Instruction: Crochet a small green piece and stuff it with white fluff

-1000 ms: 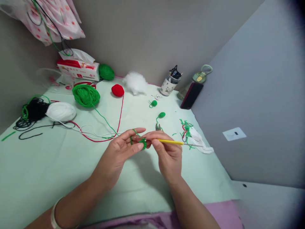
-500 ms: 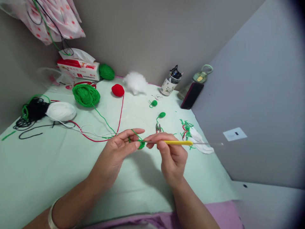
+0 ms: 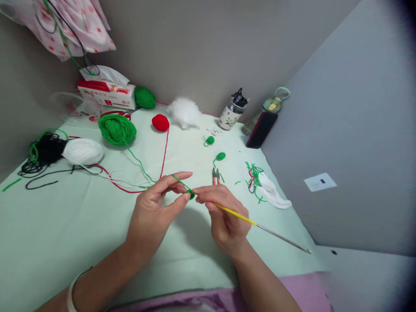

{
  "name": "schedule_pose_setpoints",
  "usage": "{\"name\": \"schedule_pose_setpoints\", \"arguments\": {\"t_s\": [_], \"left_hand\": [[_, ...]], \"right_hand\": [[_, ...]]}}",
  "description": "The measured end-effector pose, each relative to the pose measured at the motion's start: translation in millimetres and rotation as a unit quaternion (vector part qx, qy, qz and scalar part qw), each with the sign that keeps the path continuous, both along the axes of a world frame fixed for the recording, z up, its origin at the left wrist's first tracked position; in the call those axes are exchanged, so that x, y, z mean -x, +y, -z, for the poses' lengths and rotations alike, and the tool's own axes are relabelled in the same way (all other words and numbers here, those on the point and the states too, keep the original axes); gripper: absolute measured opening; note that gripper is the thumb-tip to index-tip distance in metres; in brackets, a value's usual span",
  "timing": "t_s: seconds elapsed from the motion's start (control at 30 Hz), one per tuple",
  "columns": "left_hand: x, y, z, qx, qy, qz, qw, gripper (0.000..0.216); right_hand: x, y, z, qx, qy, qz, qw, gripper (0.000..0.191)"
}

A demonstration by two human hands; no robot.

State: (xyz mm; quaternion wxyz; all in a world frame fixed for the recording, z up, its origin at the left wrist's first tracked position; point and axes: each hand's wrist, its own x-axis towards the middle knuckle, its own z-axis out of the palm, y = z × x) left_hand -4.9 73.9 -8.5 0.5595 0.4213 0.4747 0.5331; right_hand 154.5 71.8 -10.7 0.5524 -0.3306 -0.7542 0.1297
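Between thumb and fingers, my left hand (image 3: 159, 206) pinches a small green crochet piece (image 3: 191, 194). Green yarn (image 3: 182, 183) runs taut over its raised index finger. My right hand (image 3: 229, 219) is closed on a yellow-handled crochet hook (image 3: 238, 215), whose near tip meets the crochet piece; the tip itself is hidden by fingers. The hook's other metal end slants down to the right. From the left hand the yarn leads back to a green yarn ball (image 3: 117, 129). Just beyond the right hand lie thread snips (image 3: 216, 176) and a small green crocheted oval (image 3: 221, 156).
Left are a white yarn ball (image 3: 83, 151) and black yarn (image 3: 50, 148). Behind stand a tissue box (image 3: 107, 94), red yarn ball (image 3: 160, 122), white stuffing (image 3: 184, 112), pen jar (image 3: 231, 115), and a phone (image 3: 261, 130) against a bottle (image 3: 273, 104). Yarn scraps (image 3: 255, 173) lie right.
The crochet hook has swung from nearly level to a slant, its far end dropping. My right hand has turned and shifted slightly left and down; the left hand has moved slightly left.
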Motion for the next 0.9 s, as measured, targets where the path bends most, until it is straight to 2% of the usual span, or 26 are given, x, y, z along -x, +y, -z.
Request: {"name": "schedule_pose_setpoints", "arguments": {"t_s": [0.1, 0.17, 0.23, 0.3, 0.37, 0.43, 0.57, 0.67, 0.77, 0.83, 0.9], "left_hand": [[-3, -1, -1.5, -0.005, -0.011, -0.01, 1.0, 0.029], [-5, -1, -1.8, 0.037, -0.088, 0.022, 0.995, 0.036], [-5, 1, -1.8, 0.106, -0.182, 0.079, 0.974, 0.043], [-3, 4, -2.2, 0.16, -0.246, 0.122, 0.948, 0.045], [0, 7, -3.0, 0.178, -0.268, 0.124, 0.939, 0.043], [3, 9, -3.9, 0.171, -0.26, 0.111, 0.944, 0.042], [7, 10, -4.7, 0.142, -0.225, 0.104, 0.958, 0.042], [7, 10, -4.5, 0.116, -0.2, 0.098, 0.968, 0.039], [9, 10, -4.7, 0.069, -0.122, 0.061, 0.988, 0.032], [10, 10, -5.0, 0.04, -0.064, 0.038, 0.996, 0.031], [9, 9, -4.6, 0.032, -0.046, 0.046, 0.997, 0.033]], "right_hand": [[1, -2, 5.5, -0.031, -0.051, 0.041, 0.997, 0.033], [1, -6, 8.8, -0.067, -0.109, 0.081, 0.988, 0.039], [0, -8, 9.9, -0.09, -0.155, 0.109, 0.978, 0.043], [-1, -9, 8.2, -0.086, -0.141, 0.114, 0.98, 0.039], [-1, -6, 4.8, -0.037, -0.065, 0.096, 0.993, 0.031], [0, -3, 1.6, 0.038, 0.044, 0.061, 0.996, 0.025], [2, 1, 0.1, 0.158, 0.195, 0.01, 0.968, 0.017], [1, 0, 0.3, 0.171, 0.211, 0.015, 0.962, 0.016], [0, -1, -0.8, 0.145, 0.212, 0.01, 0.966, 0.017], [-1, 0, -1.5, 0.153, 0.219, -0.011, 0.964, 0.017], [0, 2, -1.6, 0.185, 0.234, -0.047, 0.953, 0.018]]}}
